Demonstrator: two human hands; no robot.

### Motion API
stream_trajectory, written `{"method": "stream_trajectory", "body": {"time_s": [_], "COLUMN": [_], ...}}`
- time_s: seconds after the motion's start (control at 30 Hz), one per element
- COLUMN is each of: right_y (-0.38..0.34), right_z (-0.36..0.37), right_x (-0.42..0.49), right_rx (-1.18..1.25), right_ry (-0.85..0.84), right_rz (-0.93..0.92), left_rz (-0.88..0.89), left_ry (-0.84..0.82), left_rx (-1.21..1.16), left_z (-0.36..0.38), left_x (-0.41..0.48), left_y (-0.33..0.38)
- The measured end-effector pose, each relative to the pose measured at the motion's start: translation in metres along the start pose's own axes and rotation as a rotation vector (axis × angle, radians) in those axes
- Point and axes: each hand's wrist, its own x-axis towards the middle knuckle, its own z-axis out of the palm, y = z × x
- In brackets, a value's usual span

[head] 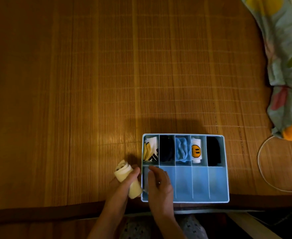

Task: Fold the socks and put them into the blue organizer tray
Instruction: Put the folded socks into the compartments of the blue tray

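A blue organizer tray sits at the near edge of the bamboo mat. Its far row holds folded socks: a white and yellow pair, a dark pair, a light blue pair, a white pair with an orange face and a black pair. My left hand grips a rolled cream sock bundle just left of the tray. My right hand reaches over the near left compartment with loosely curled fingers, holding nothing that I can see.
A patterned quilt lies along the right side. A thin white cable loops on the mat right of the tray. The bamboo mat stretches far and left. The mat's dark front edge runs just behind my wrists.
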Motion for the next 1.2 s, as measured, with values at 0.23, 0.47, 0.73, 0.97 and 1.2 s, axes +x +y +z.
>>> {"method": "stream_trajectory", "body": {"time_s": [0.23, 0.47, 0.73, 0.97, 1.2], "right_y": [-0.025, -0.007, 0.015, 0.04, 0.058], "right_z": [-0.032, -0.036, -0.052, -0.06, -0.053], "right_x": [-0.018, -0.026, -0.029, -0.023, -0.007], "right_rx": [-0.124, -0.357, -0.746, -0.573, -0.619], "right_ry": [-0.091, 0.06, 0.134, 0.094, -0.022], "right_rz": [-0.365, -0.358, -0.363, -0.15, -0.113], "left_rz": [0.075, 0.042, -0.173, -0.153, -0.022], "left_ry": [0.004, 0.029, -0.016, 0.095, 0.102], "left_rx": [0.064, 0.227, 0.216, 0.406, 0.504], "left_z": [0.03, 0.055, 0.079, 0.094, 0.097], "left_x": [-0.007, -0.005, -0.007, -0.008, -0.003], "left_y": [0.002, -0.008, -0.048, -0.051, -0.057]}}
